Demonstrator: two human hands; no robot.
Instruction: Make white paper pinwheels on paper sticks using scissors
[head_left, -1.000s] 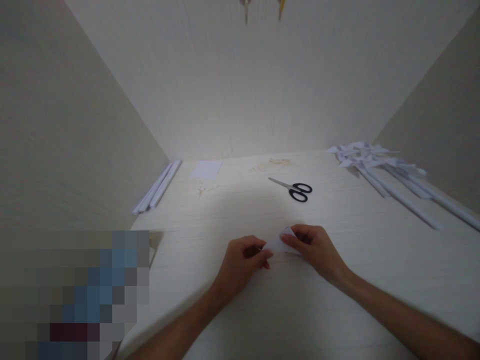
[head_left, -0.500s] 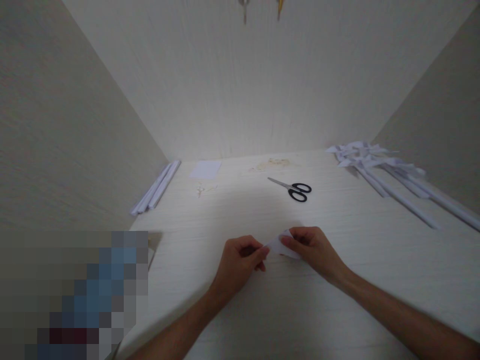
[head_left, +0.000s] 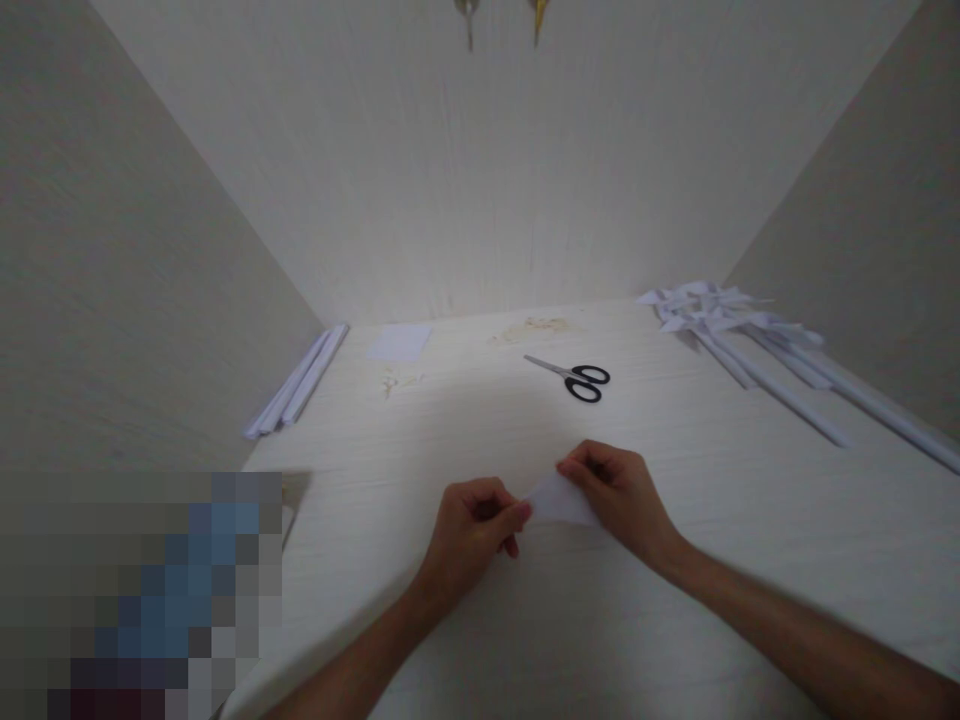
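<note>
A small piece of white paper [head_left: 559, 500] is stretched between my two hands, low over the white tabletop. Thumb and fingers of my left hand [head_left: 480, 525] pinch its left corner. My right hand [head_left: 619, 490] grips the upper right part, its fingers closed on the edge and covering some of the sheet. Beyond the hands lies a pair of scissors [head_left: 574, 376] with black handles, blades pointing left. Neither hand touches it.
Rolled paper sticks [head_left: 300, 380] lie along the left wall, beside a flat white paper square [head_left: 400, 342]. Small scraps [head_left: 394, 382] and crumbs [head_left: 544, 326] dot the table [head_left: 450, 430]. Paper pinwheels on sticks [head_left: 720, 315] are heaped at right. A blurred-out area covers the lower left.
My right hand's fingers have shifted up to the paper's upper edge, and more of the sheet shows between the hands. The left hand keeps its pinch. The whole view has shifted slightly.
</note>
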